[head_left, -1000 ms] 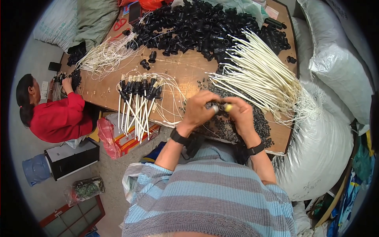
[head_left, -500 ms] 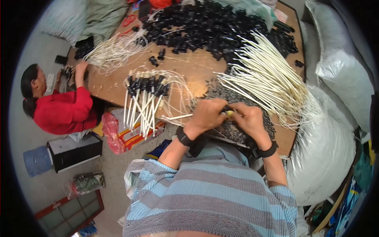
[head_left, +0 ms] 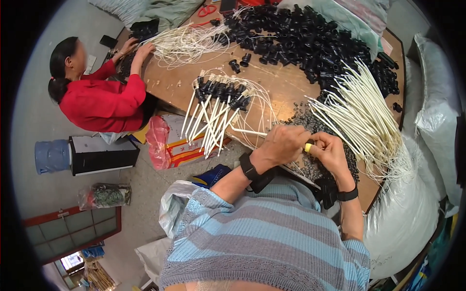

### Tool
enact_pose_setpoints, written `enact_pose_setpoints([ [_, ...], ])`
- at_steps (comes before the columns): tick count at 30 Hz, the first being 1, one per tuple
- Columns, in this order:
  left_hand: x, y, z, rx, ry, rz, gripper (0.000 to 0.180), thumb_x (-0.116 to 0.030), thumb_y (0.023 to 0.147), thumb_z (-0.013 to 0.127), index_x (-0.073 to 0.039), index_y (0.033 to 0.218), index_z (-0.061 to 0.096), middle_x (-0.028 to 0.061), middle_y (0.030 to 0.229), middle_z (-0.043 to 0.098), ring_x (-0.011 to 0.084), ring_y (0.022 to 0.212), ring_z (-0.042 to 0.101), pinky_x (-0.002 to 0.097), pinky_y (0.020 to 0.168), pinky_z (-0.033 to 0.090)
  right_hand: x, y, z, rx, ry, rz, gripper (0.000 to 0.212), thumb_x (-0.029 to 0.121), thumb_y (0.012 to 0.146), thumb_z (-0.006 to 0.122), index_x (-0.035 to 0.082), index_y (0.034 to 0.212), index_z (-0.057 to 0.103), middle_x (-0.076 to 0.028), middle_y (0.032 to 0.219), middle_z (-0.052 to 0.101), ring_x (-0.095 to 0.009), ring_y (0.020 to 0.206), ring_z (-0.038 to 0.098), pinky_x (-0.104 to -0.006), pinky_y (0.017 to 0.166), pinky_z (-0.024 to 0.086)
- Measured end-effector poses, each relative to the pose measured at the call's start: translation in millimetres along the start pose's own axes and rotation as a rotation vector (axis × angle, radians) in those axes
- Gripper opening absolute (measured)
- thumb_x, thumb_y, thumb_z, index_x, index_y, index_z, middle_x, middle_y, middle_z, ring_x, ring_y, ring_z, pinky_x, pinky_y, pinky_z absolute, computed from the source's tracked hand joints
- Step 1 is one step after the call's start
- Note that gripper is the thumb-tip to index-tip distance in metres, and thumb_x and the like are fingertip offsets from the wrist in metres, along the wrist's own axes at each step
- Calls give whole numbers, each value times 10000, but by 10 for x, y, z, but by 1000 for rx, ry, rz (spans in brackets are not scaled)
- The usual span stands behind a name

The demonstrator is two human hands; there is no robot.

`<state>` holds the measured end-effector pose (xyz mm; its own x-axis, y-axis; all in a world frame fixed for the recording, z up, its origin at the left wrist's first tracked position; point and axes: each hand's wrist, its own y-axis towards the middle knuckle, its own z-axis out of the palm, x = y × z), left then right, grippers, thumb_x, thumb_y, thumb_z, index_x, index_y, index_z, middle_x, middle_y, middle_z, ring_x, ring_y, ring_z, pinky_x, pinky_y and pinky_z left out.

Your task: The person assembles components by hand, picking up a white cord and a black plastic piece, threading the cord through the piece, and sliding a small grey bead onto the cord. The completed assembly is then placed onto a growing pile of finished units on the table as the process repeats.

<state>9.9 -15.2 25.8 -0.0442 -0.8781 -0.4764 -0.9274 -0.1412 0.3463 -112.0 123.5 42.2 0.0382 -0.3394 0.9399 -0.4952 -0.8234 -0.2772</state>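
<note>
My left hand [head_left: 284, 145] is closed around a thin white tube [head_left: 250, 131], whose end sticks out to the left. Pressed up close on the right, my right hand [head_left: 331, 154] pinches a small black fitting with a yellow end [head_left: 307, 147]. The fingers hide most of the fitting and where it meets the tube. Both hands are above the table's near edge, over a spread of small dark pieces [head_left: 310, 169]. Left of them lies a bunch of white tubes with black fittings [head_left: 221, 92] and thin wires. A large sheaf of white tubes [head_left: 361, 114] fans out to the right.
Black plastic fittings [head_left: 296, 41] are heaped at the table's [head_left: 170, 89] back. A co-worker in red [head_left: 99, 102] sits at the left, hands by another bundle of white tubes [head_left: 187, 43]. Full white sacks [head_left: 405, 218] crowd the right side. Red scissors [head_left: 206, 10] lie at the back.
The view has swung, so the table sits further right in the picture. My hands stay together, and the yellow end shows more plainly. The co-worker's hands have come up near the far tubes.
</note>
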Motion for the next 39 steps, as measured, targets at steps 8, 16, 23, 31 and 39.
enact_pose_setpoints([
  [8,695,-449,-790,-449,103,-481,219,-42,743,612,-61,959,635,145,826,639,340,772,625,391,671,496,96,181,-189,-602,-310,-319,96,7,832,652,8,926,674,-77,837,685,-121,627,570,-249,538,431],
  [16,1642,-833,-1193,-482,311,-1081,468,-186,697,748,-58,1111,572,162,949,660,351,875,627,433,765,480,17,86,557,-144,-484,-501,151,25,746,693,-7,891,668,-122,941,666,-279,813,663,-330,695,515],
  [23,1957,-774,-1124,-527,29,-862,435,-36,714,674,-42,1142,596,109,970,678,231,883,645,333,811,492,-131,53,636,-121,-544,-475,109,94,773,687,16,848,675,-107,903,663,-308,765,652,-364,656,510],
  [31,2337,-783,-1191,-531,-102,-813,459,-28,764,598,-9,1222,578,155,1092,663,251,1030,622,327,909,460,-266,18,727,-20,-581,-429,118,104,784,680,5,844,660,-125,889,658,-323,734,636,-387,641,499],
  [39,2213,-874,-1192,-309,58,-736,701,-15,691,666,-60,1360,462,191,1203,603,307,1127,574,364,974,440,0,197,823,14,-584,-427,145,115,787,684,19,895,667,-129,855,657,-326,719,633,-394,634,495],
])
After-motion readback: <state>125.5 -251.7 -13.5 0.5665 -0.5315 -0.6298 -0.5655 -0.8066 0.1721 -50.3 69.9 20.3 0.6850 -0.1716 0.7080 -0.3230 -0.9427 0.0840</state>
